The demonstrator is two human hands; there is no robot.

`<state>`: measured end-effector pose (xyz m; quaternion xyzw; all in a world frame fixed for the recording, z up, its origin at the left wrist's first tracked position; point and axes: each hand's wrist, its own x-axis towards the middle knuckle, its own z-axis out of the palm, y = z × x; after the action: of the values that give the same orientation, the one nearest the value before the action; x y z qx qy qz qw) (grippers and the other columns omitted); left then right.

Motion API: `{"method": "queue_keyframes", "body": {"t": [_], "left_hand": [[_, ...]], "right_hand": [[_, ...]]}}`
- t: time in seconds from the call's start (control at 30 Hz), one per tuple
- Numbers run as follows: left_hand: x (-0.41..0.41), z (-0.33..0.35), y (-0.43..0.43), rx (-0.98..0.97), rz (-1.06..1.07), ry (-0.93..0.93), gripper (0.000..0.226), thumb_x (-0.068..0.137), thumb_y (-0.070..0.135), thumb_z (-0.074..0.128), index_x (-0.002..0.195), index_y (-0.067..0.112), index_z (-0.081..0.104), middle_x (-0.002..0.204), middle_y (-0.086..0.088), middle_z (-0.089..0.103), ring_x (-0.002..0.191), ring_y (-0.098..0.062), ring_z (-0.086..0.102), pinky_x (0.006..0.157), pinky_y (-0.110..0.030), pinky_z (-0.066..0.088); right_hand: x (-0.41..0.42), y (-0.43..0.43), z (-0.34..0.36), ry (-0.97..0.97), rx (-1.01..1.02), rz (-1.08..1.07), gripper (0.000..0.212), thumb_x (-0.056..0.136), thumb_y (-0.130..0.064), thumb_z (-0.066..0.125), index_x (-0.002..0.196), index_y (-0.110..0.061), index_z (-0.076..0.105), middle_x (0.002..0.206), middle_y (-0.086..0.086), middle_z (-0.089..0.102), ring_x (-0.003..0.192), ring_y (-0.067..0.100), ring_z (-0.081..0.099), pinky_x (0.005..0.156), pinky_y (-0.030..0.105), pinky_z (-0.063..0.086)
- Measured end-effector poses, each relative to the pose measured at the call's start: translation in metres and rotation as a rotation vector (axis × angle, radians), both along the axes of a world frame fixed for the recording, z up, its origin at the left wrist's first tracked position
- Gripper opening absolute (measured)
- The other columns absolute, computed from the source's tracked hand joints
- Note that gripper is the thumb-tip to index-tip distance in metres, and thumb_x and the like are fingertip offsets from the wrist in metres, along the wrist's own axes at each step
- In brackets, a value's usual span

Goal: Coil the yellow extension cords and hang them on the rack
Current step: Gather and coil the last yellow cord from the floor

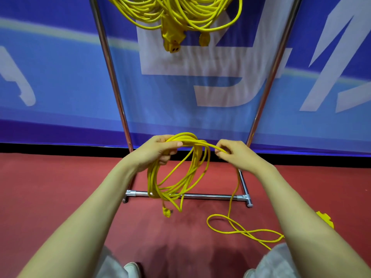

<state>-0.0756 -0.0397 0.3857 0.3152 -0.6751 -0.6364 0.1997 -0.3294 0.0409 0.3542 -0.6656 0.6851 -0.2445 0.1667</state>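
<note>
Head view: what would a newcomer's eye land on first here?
The bright yellow coil at centre stands out first, its top gripped in the left hand while the right hand pinches one strand. Next come the coiled cords already hanging at the top of the chrome rack, against a blue banner. A loose tail trails over the red floor at lower right.

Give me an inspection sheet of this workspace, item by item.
Surface: red floor; the rack stands on it.
Job's things: half-made yellow coil held in front of the rack; hung coils at the rack's top.
Clutter: nothing seen.
Hands: left hand grips the coil's top; right hand pinches its next strand.
Cables: loose tail loops on the floor; yellow socket end at right, partly hidden by the arm.
Surroundings: blue banner behind the rack.
</note>
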Motion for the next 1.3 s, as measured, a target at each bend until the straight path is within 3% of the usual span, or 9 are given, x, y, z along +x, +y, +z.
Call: {"method": "queue_keyframes", "body": {"t": [0.17, 0.23, 0.47, 0.67, 0.8, 0.93, 1.07, 1.23, 1.3], "left_hand": [[0.004, 0.005, -0.007, 0.077, 0.222, 0.173, 0.013, 0.098, 0.019, 0.049, 0.09, 0.014, 0.058, 0.061, 0.004, 0.038, 0.039, -0.004, 0.023, 0.04, -0.016, 0.019], [0.004, 0.006, -0.01, 0.126, 0.288, 0.236, 0.018, 0.098, 0.021, 0.048, 0.084, 0.017, 0.058, 0.061, 0.004, 0.038, 0.039, -0.003, 0.024, 0.039, -0.016, 0.021], [-0.011, -0.022, -0.01, 0.075, 0.279, 0.154, 0.008, 0.095, 0.016, 0.057, 0.087, 0.014, 0.053, 0.066, 0.0, 0.042, 0.039, -0.003, 0.026, 0.038, -0.015, 0.022], [-0.043, -0.061, 0.018, 0.068, 0.201, 0.111, 0.018, 0.087, 0.002, 0.064, 0.085, 0.013, 0.05, 0.049, 0.008, 0.037, 0.038, -0.005, 0.028, 0.039, -0.017, 0.023], [-0.051, -0.063, 0.026, 0.107, 0.156, 0.125, 0.013, 0.087, 0.001, 0.065, 0.093, 0.008, 0.054, 0.057, 0.0, 0.037, 0.038, -0.006, 0.028, 0.039, -0.017, 0.027], [-0.058, -0.061, 0.031, 0.135, 0.234, 0.114, 0.014, 0.086, -0.002, 0.065, 0.09, 0.006, 0.054, 0.056, 0.0, 0.033, 0.037, -0.005, 0.025, 0.037, -0.016, 0.024], [-0.062, -0.052, 0.031, 0.147, 0.369, 0.155, 0.025, 0.087, -0.002, 0.063, 0.07, 0.013, 0.052, 0.044, 0.01, 0.028, 0.035, -0.004, 0.023, 0.036, -0.016, 0.022], [-0.055, -0.034, 0.018, 0.079, 0.441, 0.218, 0.027, 0.089, -0.003, 0.059, 0.067, 0.011, 0.051, 0.038, 0.012, 0.036, 0.032, -0.002, 0.029, 0.036, -0.015, 0.025], [-0.052, -0.031, 0.015, 0.078, 0.466, 0.24, 0.028, 0.089, -0.002, 0.059, 0.066, 0.013, 0.051, 0.039, 0.012, 0.038, 0.033, -0.001, 0.029, 0.036, -0.014, 0.027]], "right_hand": [[-0.007, -0.001, -0.046, 0.081, 0.415, 0.054, 0.016, 0.089, -0.015, 0.057, 0.075, -0.024, 0.054, 0.079, -0.003, 0.062, 0.078, 0.015, 0.057, 0.076, 0.028, 0.046], [-0.008, -0.002, -0.059, -0.008, 0.449, 0.024, 0.019, 0.093, -0.016, 0.054, 0.075, -0.022, 0.051, 0.075, -0.002, 0.06, 0.072, 0.016, 0.057, 0.07, 0.026, 0.047], [0.008, -0.011, -0.014, -0.63, 0.0, -0.31, 0.011, 0.098, -0.013, 0.047, 0.089, -0.01, 0.053, 0.081, 0.014, 0.068, 0.054, 0.018, 0.063, 0.059, 0.027, 0.056], [0.047, -0.015, 0.021, -0.905, -0.16, -0.244, 0.012, 0.099, -0.013, 0.043, 0.099, -0.006, 0.053, 0.076, 0.011, 0.065, 0.051, 0.014, 0.064, 0.058, 0.026, 0.058], [0.047, -0.019, 0.016, -0.99, -0.197, -0.337, 0.012, 0.099, -0.014, 0.045, 0.091, -0.009, 0.053, 0.077, 0.012, 0.065, 0.054, 0.017, 0.065, 0.056, 0.024, 0.057], [0.04, -0.02, 0.013, -0.982, -0.154, -0.375, 0.021, 0.1, -0.023, 0.045, 0.104, -0.004, 0.051, 0.084, 0.013, 0.065, 0.059, 0.02, 0.067, 0.058, 0.027, 0.058], [0.04, -0.02, -0.001, -0.78, 0.036, -0.403, 0.018, 0.099, -0.027, 0.043, 0.103, -0.01, 0.047, 0.094, 0.013, 0.059, 0.072, 0.023, 0.061, 0.064, 0.036, 0.054], [0.056, -0.011, -0.037, -0.277, 0.326, 0.049, 0.023, 0.092, -0.002, 0.05, 0.113, -0.003, 0.059, 0.111, 0.017, 0.064, 0.092, 0.016, 0.055, 0.084, 0.031, 0.046], [0.062, -0.01, -0.041, -0.28, 0.346, 0.091, 0.022, 0.096, -0.005, 0.044, 0.108, 0.002, 0.061, 0.102, 0.011, 0.066, 0.089, 0.015, 0.056, 0.078, 0.027, 0.044]]}}
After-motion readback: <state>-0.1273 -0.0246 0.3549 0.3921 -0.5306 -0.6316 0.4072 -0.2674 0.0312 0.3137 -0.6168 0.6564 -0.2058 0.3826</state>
